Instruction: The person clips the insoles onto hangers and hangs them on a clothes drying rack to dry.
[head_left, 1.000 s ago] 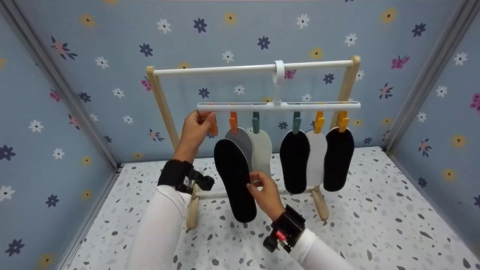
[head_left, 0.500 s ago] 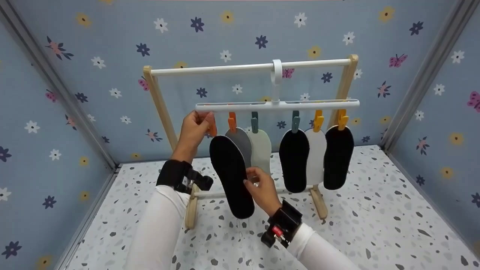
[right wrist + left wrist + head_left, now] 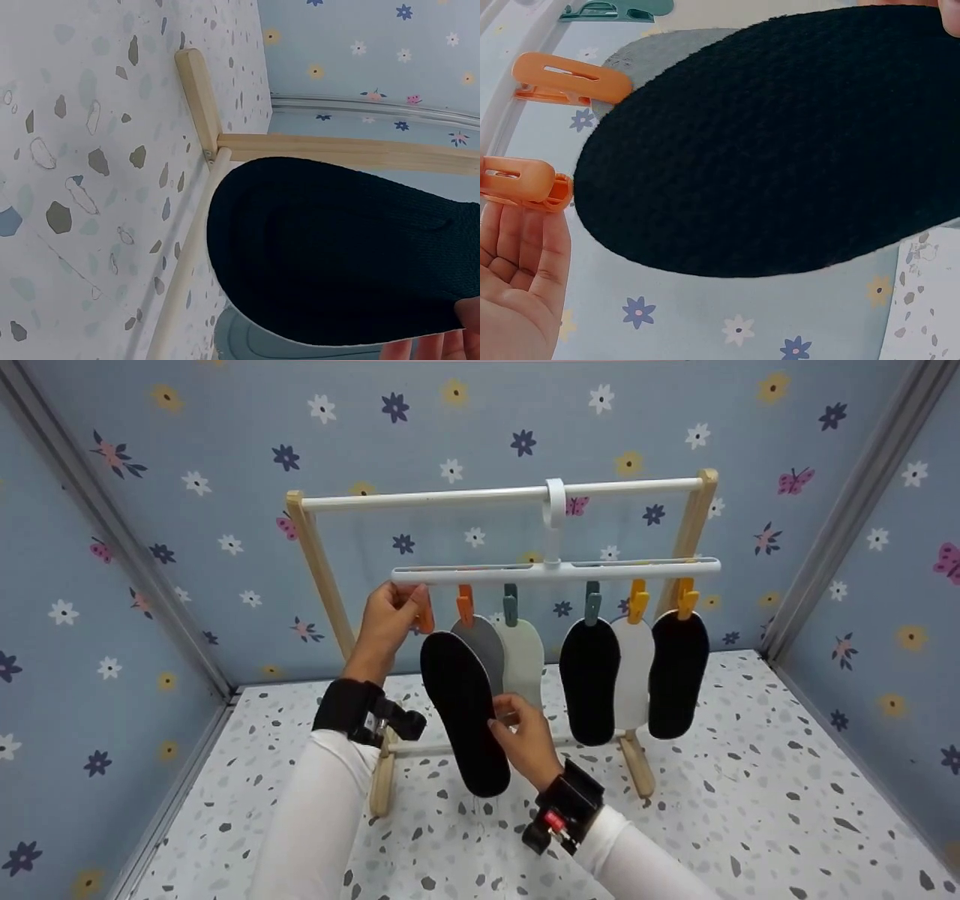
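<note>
A black insole [image 3: 465, 712] hangs tilted from my right hand [image 3: 527, 739], whose thumb and fingers pinch its right edge. Up at the left end of the white hanger [image 3: 480, 576], my left hand [image 3: 386, 619] pinches an orange clothespin [image 3: 426, 611]. In the left wrist view that orange clothespin [image 3: 525, 184] has its tip right at the insole's rounded end. Behind the black insole, a grey insole [image 3: 484, 645] hangs from another orange clothespin [image 3: 466, 604], partly covered. Beside it a pale green insole [image 3: 523, 660] hangs from a teal clothespin [image 3: 511, 607].
Right of the hanger's middle hang a black insole [image 3: 590, 682], a white insole [image 3: 631, 675] and another black insole [image 3: 679, 682]. The hanger hooks over the white rail [image 3: 427, 499] of a wooden-legged rack [image 3: 322, 562]. Speckled white tabletop [image 3: 750, 810] lies below; flowered walls surround it.
The black insole and my right hand have shifted slightly up and left, bringing the insole's top nearer the orange clothespin. My left hand keeps its grip.
</note>
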